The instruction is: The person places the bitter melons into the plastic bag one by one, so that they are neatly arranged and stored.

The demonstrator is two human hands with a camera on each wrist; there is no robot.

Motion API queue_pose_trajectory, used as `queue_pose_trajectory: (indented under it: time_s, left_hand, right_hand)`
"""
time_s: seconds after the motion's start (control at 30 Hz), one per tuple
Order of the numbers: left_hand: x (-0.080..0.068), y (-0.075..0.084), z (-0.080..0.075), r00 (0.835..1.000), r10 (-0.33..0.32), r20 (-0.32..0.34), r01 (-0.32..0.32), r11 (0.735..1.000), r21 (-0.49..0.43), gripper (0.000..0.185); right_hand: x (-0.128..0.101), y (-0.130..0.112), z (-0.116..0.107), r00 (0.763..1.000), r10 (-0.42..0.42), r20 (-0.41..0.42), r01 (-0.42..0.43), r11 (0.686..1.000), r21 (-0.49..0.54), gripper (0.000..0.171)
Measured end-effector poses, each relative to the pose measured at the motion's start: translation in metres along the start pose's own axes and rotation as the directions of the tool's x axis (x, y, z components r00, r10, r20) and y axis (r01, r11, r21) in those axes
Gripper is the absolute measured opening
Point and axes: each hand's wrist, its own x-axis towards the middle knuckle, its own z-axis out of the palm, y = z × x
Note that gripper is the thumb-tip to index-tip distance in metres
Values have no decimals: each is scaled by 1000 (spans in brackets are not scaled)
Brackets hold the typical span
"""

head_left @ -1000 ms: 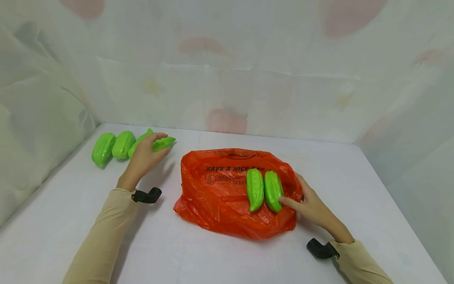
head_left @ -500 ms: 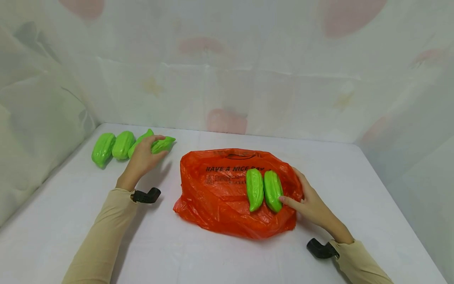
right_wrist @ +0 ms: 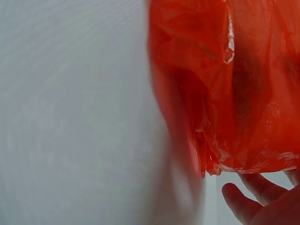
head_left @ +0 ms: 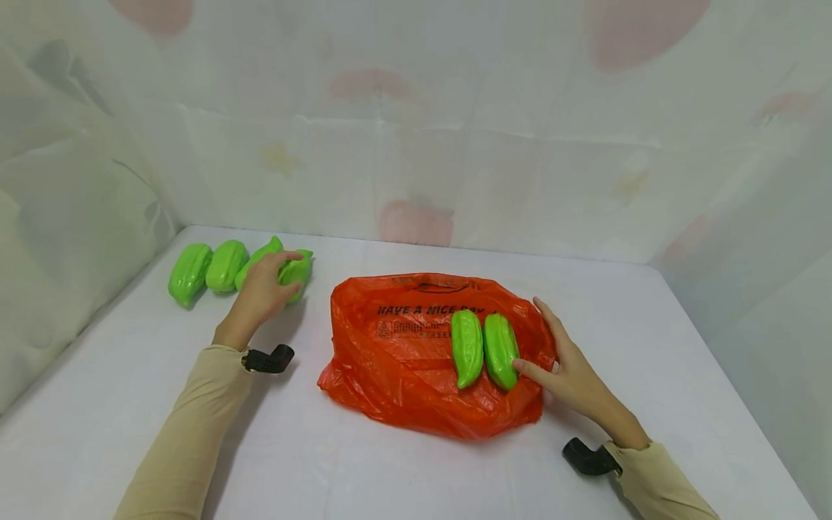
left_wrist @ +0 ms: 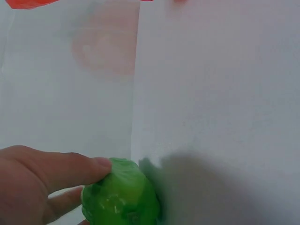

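Currently gripped in the left hand (head_left: 263, 289): one green gourd (head_left: 295, 273), thumb and fingers curled round its end, confirmed in the left wrist view with thumb pressed onto the ridged skin of that gourd (left_wrist: 123, 197). Just beyond the knuckles, partly hidden: a second gourd (head_left: 256, 256); further outward from the grip, two more gourds (head_left: 224, 265) and (head_left: 188, 272), side by side and touching. Well apart from this grip, toward the other hand: an orange plastic bag (head_left: 403, 354), lying flat and crumpled on the white table (head_left: 364, 469). On top of the bag, not inside: two gourds (head_left: 466, 347) and (head_left: 500, 349), parallel and touching. Right hand (head_left: 565, 372) relaxed, fingers extended, holding nothing; one fingertip against the nearer gourd's outer flank, remaining fingers on the bag's edge. In the right wrist view, only the bag (right_wrist: 225, 93) and fingertips (right_wrist: 239, 201) visible. Hazards, as judged: grip taken near one end of a smooth, tapered body, hence possible rotation or slip out of the fingers on lifting. Neighbouring gourd close against the knuckles, hence likely to be nudged or rolled. Pair on the bag resting on slick, creased film, restrained only by one fingertip, hence liable to roll off.
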Motion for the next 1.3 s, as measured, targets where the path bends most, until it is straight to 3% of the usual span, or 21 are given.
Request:
queue_pose_trajectory:
  time_s: [0.23, 0.53, 0.73, 0.87, 1.3]
  left_hand:
    - [0, 0, -1, 994, -51, 98, 52, 999, -9, 59]
    - [1, 3, -2, 978, 47, 203, -38, 998, -50, 63]
    - [0, 4, -1, 970, 40, 241, -37, 999, -19, 63]
    - [0, 2, 0, 968, 16, 250, -12, 1000, -18, 59]
    - [-2, 7, -3, 979, 26, 203, -11, 997, -72, 58]
  right_hand:
    - [-1, 1, 0, 1000, -27, 5, 27, 1000, -14, 89]
    - [-2, 0, 0, 1000, -12, 5, 12, 1000, -10, 87]
    - [-1, -1, -1, 1000, -14, 1, 14, 1000, -19, 86]
    - [-1, 0, -1, 1000, -12, 2, 12, 1000, -26, 86]
    - [0, -1, -1, 1000, -8, -4, 8, 999, -34, 84]
